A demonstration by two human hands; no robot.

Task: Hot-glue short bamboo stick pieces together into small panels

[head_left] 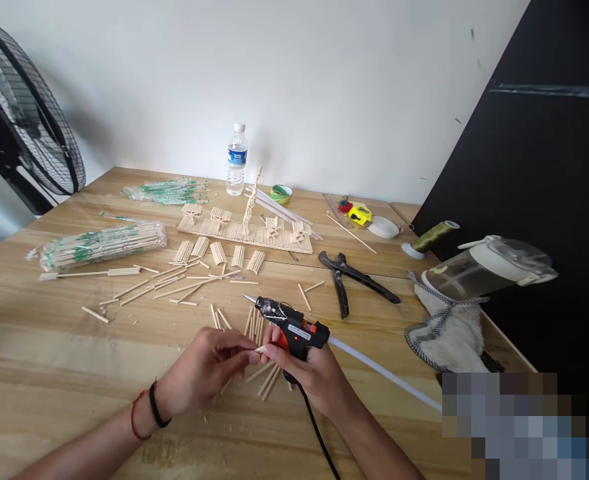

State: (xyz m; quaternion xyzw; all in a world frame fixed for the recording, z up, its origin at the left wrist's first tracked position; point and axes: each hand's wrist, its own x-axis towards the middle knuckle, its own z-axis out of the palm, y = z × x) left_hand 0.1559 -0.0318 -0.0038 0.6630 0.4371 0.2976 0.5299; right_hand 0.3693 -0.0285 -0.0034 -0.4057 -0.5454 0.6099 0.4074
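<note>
In front of me my right hand (307,370) wraps around the handle of a black and orange hot glue gun (294,327), its nozzle pointing left and a white glue stick (384,373) sticking out behind. Between the fingertips of my left hand (219,363) is a short wooden stick (259,349); the right thumb and finger also meet its other end. Loose cut sticks (270,381) lie beneath both hands. Farther back stands a model (244,237) of glued sticks with a thin upright piece, and several small stick panels (217,253) lie before it.
A bundle of packaged sticks (107,245) and a second bag (167,191) lie at left, near a fan (24,100). A water bottle (237,160) stands at the wall. Black cutters (357,277), a thread spool (431,239) and a clear lidded jar (489,263) are on the right.
</note>
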